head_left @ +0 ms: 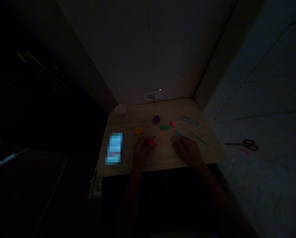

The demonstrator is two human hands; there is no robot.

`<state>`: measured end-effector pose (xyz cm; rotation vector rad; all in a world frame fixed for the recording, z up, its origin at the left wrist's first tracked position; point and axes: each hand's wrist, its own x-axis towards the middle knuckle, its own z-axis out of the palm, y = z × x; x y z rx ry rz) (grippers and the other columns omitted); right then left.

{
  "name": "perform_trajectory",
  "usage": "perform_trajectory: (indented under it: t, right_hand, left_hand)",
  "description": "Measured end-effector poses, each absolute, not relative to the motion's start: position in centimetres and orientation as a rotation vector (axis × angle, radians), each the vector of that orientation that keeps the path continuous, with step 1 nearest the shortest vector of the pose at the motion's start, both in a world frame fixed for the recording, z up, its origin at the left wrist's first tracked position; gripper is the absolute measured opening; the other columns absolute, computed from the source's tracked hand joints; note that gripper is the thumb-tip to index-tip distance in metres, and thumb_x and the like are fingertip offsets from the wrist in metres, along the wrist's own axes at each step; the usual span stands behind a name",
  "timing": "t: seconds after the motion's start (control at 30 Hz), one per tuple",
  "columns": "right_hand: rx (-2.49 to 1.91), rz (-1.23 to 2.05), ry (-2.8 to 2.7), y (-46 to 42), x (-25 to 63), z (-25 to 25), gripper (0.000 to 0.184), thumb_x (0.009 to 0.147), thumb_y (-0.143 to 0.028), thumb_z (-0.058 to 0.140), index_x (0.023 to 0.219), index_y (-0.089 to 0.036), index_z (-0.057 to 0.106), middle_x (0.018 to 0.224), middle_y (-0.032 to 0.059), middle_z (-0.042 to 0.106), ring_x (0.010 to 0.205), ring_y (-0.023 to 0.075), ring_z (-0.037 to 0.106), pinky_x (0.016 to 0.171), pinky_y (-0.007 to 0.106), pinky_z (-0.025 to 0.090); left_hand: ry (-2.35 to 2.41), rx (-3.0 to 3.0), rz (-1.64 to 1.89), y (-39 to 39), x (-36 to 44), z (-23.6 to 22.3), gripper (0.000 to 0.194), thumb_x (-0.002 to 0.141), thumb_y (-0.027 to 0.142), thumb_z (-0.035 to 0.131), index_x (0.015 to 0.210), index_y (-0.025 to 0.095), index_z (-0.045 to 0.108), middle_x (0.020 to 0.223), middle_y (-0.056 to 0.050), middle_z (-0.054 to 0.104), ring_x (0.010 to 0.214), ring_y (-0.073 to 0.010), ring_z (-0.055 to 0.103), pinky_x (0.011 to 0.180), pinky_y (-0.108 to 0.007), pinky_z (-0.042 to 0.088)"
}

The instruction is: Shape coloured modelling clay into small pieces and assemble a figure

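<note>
In the dim head view, my left hand (141,152) is over the front of the small wooden table, its fingers curled around a lump of red modelling clay (150,141). My right hand (187,149) rests to the right with its fingers curled in; whatever they may hold is hidden. A flat blue tool (178,133) shows just beyond those fingers, partly covered by the hand. Small lumps lie past both hands: orange (138,131), purple (156,119), green (165,127) and pink (172,124).
A lit phone (114,148) lies on the table's left side, with a cup (121,110) behind it. Thin blue sticks (199,137) lie at the right. Scissors (248,144) are off to the right of the table (163,158). A socket (152,95) is on the wall.
</note>
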<state>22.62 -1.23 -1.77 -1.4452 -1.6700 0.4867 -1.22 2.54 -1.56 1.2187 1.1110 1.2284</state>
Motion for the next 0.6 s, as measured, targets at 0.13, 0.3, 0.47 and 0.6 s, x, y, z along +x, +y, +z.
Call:
perform_trajectory:
  t: [0.13,0.3,0.47,0.6]
  right_hand:
    - [-1.455,0.340,-1.690,-1.4,22.5,-1.7,0.020,0.102,-0.031,0.052,0.099,-0.022,0.069,0.098,0.0106,0.076,0.092,0.0273,0.069,0.087,0.042,0.053]
    - [-1.660,-0.007,-1.695,-1.5,22.3,-1.5,0.024,0.099,-0.031,0.054,0.115,-0.017,0.066,0.111,0.0178,0.072,0.106,0.0349,0.060,0.099,0.053,0.046]
    - [-1.778,-0.106,-1.694,-1.1,22.4,-2.2,0.036,0.100,-0.032,0.054,0.128,-0.011,0.062,0.125,0.0247,0.065,0.117,0.0376,0.054,0.102,0.054,0.043]
    - [-1.869,-0.118,-1.697,-0.8,22.7,-3.0,0.034,0.100,-0.030,0.054,0.124,-0.009,0.066,0.124,0.0258,0.064,0.116,0.0387,0.053,0.100,0.055,0.043]
  left_hand:
    - [1.113,1.534,1.308,2.9,-1.5,-2.0,0.021,0.088,0.036,0.075,0.104,0.021,0.078,0.124,-0.011,0.072,0.114,-0.0246,0.070,0.104,-0.043,0.056]
    - [1.157,1.685,1.361,2.9,-1.7,-2.2,0.023,0.094,0.038,0.069,0.109,0.023,0.078,0.123,-0.011,0.067,0.120,-0.0260,0.064,0.110,-0.046,0.052]
    - [1.127,1.772,1.268,2.5,-1.3,-1.9,0.022,0.100,0.030,0.060,0.112,0.023,0.077,0.120,-0.010,0.070,0.116,-0.0246,0.066,0.107,-0.045,0.053]
    - [1.120,1.846,1.200,2.2,-0.9,-1.9,0.035,0.091,0.020,0.069,0.126,0.024,0.070,0.119,-0.009,0.070,0.112,-0.0247,0.067,0.103,-0.045,0.055]
